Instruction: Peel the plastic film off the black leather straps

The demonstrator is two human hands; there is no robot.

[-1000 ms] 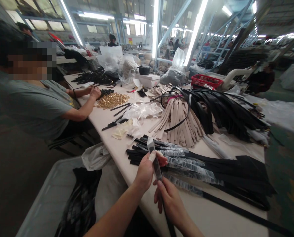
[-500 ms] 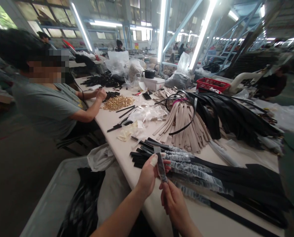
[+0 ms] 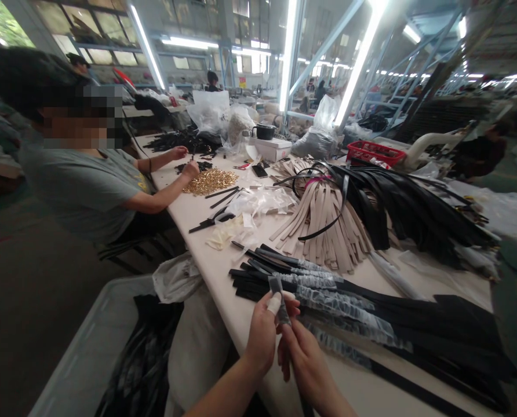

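Over the table's near edge, my left hand (image 3: 265, 327) is closed on the upper end of a black strap (image 3: 280, 298) in a clear plastic sleeve. A pale wrap covers its thumb. My right hand (image 3: 304, 350) grips the same strap just below, its fingers curled round it. The strap's lower part drops toward the bottom of the view, partly hidden by my right hand. Right behind my hands lie several black straps (image 3: 419, 304) on the table, with crinkled clear sleeves (image 3: 349, 313) gathered round them.
Beige strips (image 3: 323, 229) and black straps (image 3: 397, 197) are heaped farther back. A co-worker (image 3: 84, 162) sits at the left by a pile of gold metal pieces (image 3: 210, 182). A red basket (image 3: 374, 153) stands at the back right. Below the table edge is a bin (image 3: 88, 341) with black straps.
Both hands have come slightly lower and closer together on the strap. Less clear sleeve sticks out past the strap's top end. The co-worker's hands have moved apart.
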